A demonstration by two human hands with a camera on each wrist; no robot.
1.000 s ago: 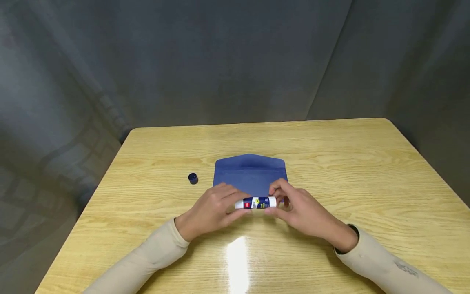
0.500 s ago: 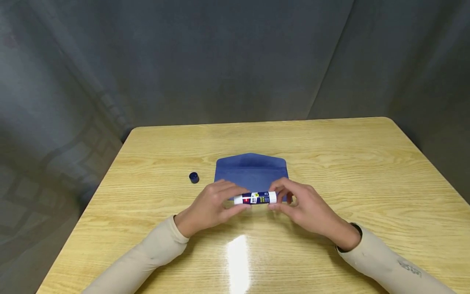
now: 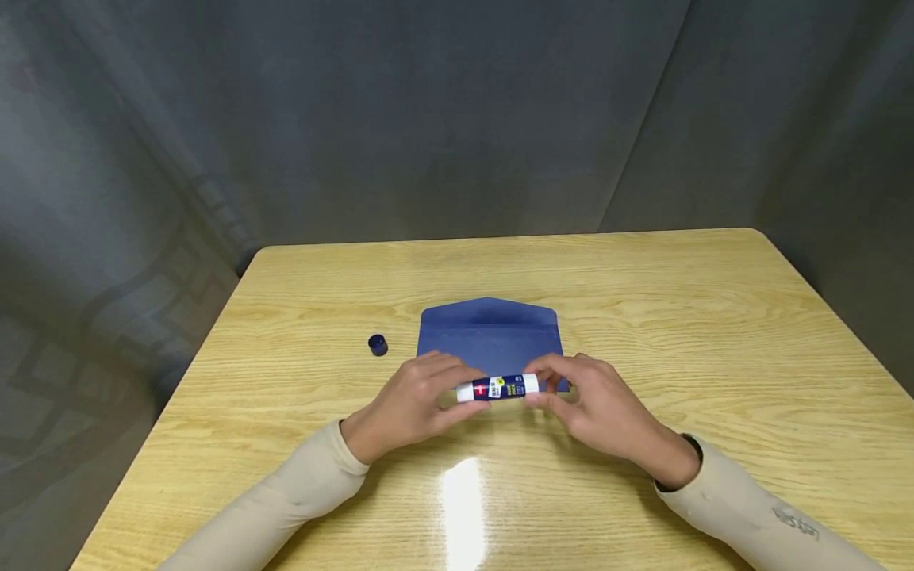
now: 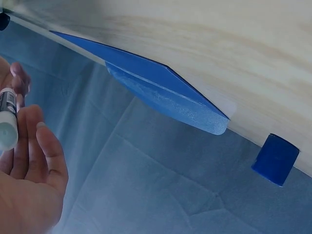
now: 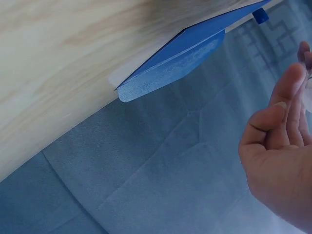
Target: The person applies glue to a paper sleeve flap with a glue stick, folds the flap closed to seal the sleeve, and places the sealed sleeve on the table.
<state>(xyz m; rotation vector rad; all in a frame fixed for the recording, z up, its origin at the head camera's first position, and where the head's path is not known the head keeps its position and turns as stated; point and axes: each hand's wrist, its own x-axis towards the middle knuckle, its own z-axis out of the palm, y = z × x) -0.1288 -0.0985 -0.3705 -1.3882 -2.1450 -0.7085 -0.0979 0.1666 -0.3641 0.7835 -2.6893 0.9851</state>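
- Blue and small, the cap [image 3: 378, 345] is sitting on the table [image 3: 714, 317] to the left, well apart from the glue stick [image 3: 500, 387], so the uncapping is looking done.
- Beyond the hands, the envelope [image 3: 489, 346] is lying with its flap [image 3: 489, 312] spreading toward the far side; that opening-out also seems complete.
- Whether any glue is coating the flap, I cannot tell; the wrist views are showing a paleness that light alone could be causing.
- Judging by how things are lying, the flap is not yet folded over and the cap is not yet back on.
- Crosswise, the stick is running left to right between the hands, above the envelope's near part, its label showing.
- The left hand [image 3: 421, 396] is pinching its left white end; the right hand [image 3: 600, 404] is pinching its right white end. Both are facing each other, apart, only the stick bridging them.
- How far the glue is protruding, the views are not showing.
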